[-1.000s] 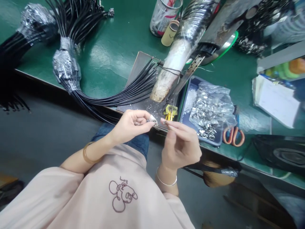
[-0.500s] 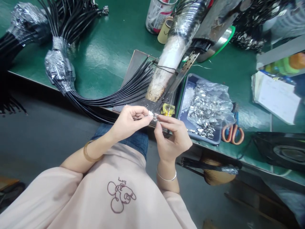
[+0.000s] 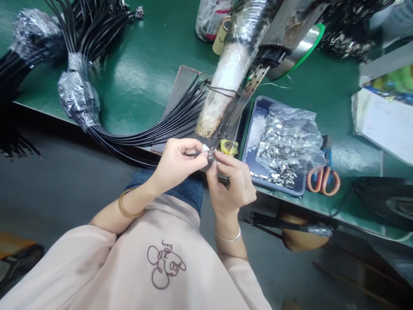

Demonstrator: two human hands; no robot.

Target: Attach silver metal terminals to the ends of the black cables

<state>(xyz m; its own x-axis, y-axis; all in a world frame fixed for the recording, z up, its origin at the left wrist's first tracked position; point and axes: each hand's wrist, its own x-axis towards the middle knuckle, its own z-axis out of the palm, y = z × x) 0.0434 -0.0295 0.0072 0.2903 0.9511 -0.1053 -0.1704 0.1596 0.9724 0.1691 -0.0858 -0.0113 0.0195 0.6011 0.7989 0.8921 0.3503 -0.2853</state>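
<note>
At the table's front edge, my left hand (image 3: 176, 163) pinches a thin black cable (image 3: 192, 154) near its end. My right hand (image 3: 231, 185) meets it there, thumb and fingertips closed on a small shiny metal piece (image 3: 211, 152) at the cable's tip. The fingers partly hide this piece, so I cannot tell whether it is seated on the cable. Just beyond my fingertips lies a small yellow holder (image 3: 229, 147). A bundle of black cables (image 3: 145, 137) runs in from the left onto a dark board (image 3: 178, 86).
A white-wrapped tube (image 3: 222, 86) slants down over the board. Right of it, a blue tray (image 3: 248, 165) holds a plastic bag (image 3: 287, 133) of small metal parts. Orange-handled scissors (image 3: 322, 181) lie beside the tray. Paper sheets (image 3: 383, 125) are farther right.
My right fingertips have closed in on the metal piece, and the hand has shifted slightly left. More of the black cable shows between my left fingers. The camera view has shifted slightly.
</note>
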